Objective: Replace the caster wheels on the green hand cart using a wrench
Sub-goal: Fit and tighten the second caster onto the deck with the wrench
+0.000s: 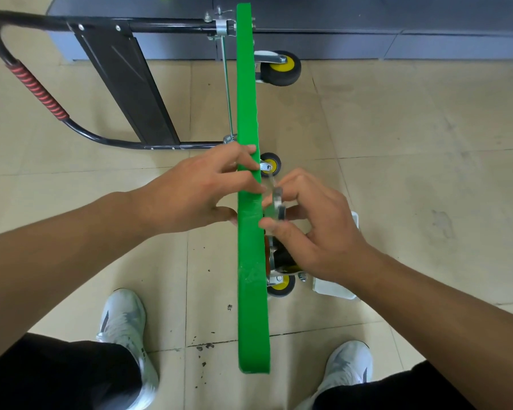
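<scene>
The green hand cart [249, 99] stands on its side edge on the tiled floor, deck seen edge-on, its black folded handle [36, 93] lying to the left. My left hand [202, 190] grips the deck's top edge, fingers over it and thumb against the left face. My right hand [314, 229] pinches a blurred metal caster plate [274, 202] against the deck's right face. Black casters with yellow hubs stick out to the right: a large one [282, 68] far up, a small one [270, 164] just above my hands, and another [280, 287] below my right hand. No wrench is visible.
A white tray [335, 288] lies on the floor under my right wrist. A dark grey cabinet [367, 31] runs along the top. My two white shoes [122, 324] stand either side of the deck's near end. Dark crumbs dot the tiles near the deck.
</scene>
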Tool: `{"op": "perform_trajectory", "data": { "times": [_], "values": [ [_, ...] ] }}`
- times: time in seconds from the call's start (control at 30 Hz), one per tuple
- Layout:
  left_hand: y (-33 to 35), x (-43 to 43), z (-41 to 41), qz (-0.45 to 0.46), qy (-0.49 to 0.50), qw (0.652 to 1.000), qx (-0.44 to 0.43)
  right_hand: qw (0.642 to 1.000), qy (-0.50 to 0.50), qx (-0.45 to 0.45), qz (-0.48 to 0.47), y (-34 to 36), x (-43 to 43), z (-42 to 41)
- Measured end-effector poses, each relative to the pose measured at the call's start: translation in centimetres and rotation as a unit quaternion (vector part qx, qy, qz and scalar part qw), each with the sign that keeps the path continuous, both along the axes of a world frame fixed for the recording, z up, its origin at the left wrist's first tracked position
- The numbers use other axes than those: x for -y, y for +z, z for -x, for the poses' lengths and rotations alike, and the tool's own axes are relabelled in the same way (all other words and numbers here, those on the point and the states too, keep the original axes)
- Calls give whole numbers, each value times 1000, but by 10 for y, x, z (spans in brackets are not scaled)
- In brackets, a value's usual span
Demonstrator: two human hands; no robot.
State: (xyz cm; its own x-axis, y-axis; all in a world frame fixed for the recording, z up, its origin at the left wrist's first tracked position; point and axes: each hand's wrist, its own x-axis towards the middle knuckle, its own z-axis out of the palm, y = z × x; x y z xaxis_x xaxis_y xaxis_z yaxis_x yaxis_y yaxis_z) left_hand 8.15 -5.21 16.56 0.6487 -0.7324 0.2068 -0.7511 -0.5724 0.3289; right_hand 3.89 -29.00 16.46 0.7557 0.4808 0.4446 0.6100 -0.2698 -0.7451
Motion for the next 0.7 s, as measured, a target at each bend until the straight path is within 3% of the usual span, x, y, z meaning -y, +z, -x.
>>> {"op": "perform_trajectory", "data": {
  "times": [0.1, 0.33, 0.7],
  "values": [
    [0, 3, 2, 1, 2, 1000, 4, 996, -63, -62, -23, 6, -6, -10],
    [0, 4, 3, 14, 23, 1000, 6, 979, -101, -174, -41, 12, -20, -31],
    [0, 4, 2, 12, 27, 1000, 1, 906, -193, -365, -96, -1, -35, -58]
  ]
}}
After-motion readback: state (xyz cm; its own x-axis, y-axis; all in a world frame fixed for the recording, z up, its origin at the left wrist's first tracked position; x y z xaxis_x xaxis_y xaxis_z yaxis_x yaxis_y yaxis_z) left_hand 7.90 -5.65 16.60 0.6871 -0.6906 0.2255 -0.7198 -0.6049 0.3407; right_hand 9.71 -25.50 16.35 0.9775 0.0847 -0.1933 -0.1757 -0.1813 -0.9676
